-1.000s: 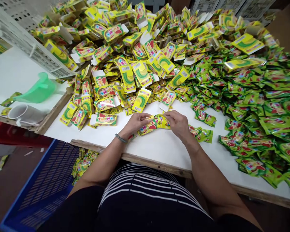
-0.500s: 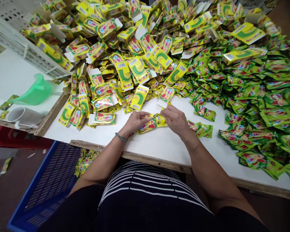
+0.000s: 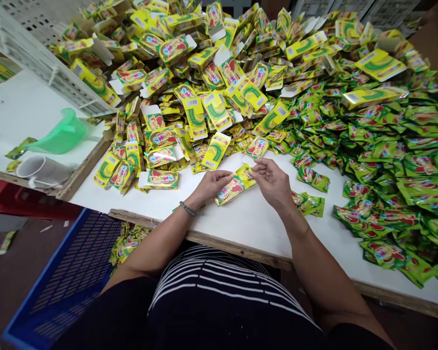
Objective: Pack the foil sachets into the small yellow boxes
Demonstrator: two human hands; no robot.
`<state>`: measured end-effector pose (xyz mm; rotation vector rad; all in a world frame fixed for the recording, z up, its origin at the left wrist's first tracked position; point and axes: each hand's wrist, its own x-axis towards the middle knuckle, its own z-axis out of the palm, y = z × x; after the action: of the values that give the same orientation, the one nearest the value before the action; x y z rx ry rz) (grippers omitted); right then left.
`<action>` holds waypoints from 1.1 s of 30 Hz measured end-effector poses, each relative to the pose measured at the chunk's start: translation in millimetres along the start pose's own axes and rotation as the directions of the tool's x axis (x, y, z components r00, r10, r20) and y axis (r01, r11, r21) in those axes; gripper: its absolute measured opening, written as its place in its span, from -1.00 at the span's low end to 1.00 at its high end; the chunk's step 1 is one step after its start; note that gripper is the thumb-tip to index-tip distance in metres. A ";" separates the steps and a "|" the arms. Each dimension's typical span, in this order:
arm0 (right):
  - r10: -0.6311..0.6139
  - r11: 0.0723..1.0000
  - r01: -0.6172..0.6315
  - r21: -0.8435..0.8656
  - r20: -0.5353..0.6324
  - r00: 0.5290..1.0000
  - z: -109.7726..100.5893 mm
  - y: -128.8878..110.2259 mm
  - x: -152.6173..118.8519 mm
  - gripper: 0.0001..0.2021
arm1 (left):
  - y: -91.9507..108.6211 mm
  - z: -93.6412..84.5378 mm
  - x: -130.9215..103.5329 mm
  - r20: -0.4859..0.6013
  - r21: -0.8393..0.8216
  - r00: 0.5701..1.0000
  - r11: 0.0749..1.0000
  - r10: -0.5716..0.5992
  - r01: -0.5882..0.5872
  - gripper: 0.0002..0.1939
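Note:
Between my hands, just above the white table (image 3: pixel 248 228), is a green and yellow packet strip (image 3: pixel 233 188) with red fruit on it. My left hand (image 3: pixel 212 187) pinches its left end between thumb and fingers. At its upper right end, my right hand (image 3: pixel 272 182) is closed on the strip with thumb and forefinger. A few green packets (image 3: pixel 308 203) lie right of my right wrist. Beyond my hands, yellow boxes (image 3: pixel 216 150) with open flaps are heaped up. My left forearm partly hides another green packet near the table edge.
Green packets (image 3: pixel 379 160) pile high on the right. A white crate (image 3: pixel 69 82), green scoop (image 3: pixel 62 133) and white mug (image 3: pixel 42 171) stand at the left. Below the wooden edge sits a blue crate (image 3: pixel 71 272) beside more packets (image 3: pixel 127 243).
The strip has been raised and tilted up to the right, and it now looks stretched flatter between my hands. My right hand's fingers have spread slightly. The view has shifted a little.

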<state>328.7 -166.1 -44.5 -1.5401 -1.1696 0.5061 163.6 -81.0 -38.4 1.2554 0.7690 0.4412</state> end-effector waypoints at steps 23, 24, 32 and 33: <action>0.133 0.989 -0.125 -0.075 0.114 0.985 5.3 -17.7 -9.6 -0.64 | 2.4 1.4 -5.9 0.008 0.017 0.999 0.999 0.039 -0.039 -0.53; 0.136 0.988 -0.126 -0.087 0.116 0.984 6.2 -19.1 -9.3 -0.64 | 1.6 1.6 -4.9 0.009 0.021 0.999 0.999 0.040 -0.041 -0.53; -0.031 0.993 0.038 -0.110 0.063 0.998 10.2 -24.4 -7.7 -0.64 | -0.9 2.2 -1.2 -0.062 0.023 0.989 0.990 0.137 -0.136 -0.48; -0.060 0.992 0.055 -0.114 -0.044 0.997 8.4 -22.6 -7.2 -0.67 | 0.0 2.2 -0.9 -0.100 0.002 0.984 0.989 0.150 -0.151 -0.47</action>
<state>309.7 -169.7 -28.5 -1.6008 -1.2200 0.3683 164.5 -83.1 -37.9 1.2986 0.7594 0.6326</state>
